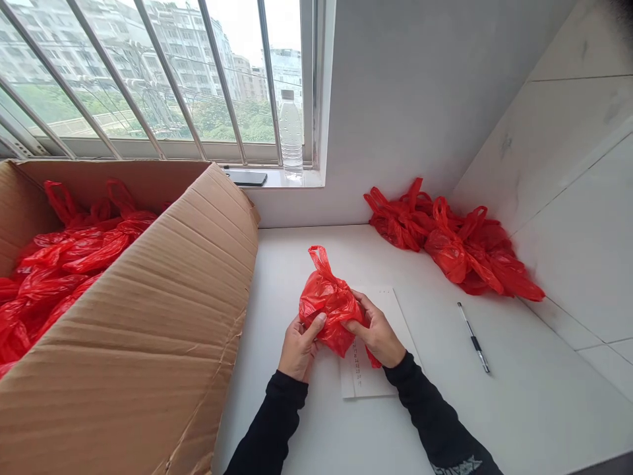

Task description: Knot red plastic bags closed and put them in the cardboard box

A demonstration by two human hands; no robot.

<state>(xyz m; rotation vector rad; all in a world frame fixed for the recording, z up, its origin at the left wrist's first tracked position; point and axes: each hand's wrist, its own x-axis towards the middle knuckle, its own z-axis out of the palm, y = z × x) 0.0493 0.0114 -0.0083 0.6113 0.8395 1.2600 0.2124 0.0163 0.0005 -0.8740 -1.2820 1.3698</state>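
Between my hands is a crumpled red plastic bag (330, 300), held over the middle of the white table. My left hand (299, 344) grips its lower left side, thumb on top and fingers underneath. On the right side, my right hand (378, 331) pinches the bag with the thumb in front and the fingers behind. One handle loop points up and away from me. What the bag contains, if anything, is hidden. Partly under the bag and my right hand lies a white sheet of paper (368, 386) with a column of small handwritten marks.
A large cardboard box (163, 316) full of red plastic bags (74, 257) stands on the left. More red bags (459, 247) are heaped against the back right wall. A pen (475, 340) lies right of the paper. The windowsill holds a phone (247, 178) and a clear bottle (291, 138).
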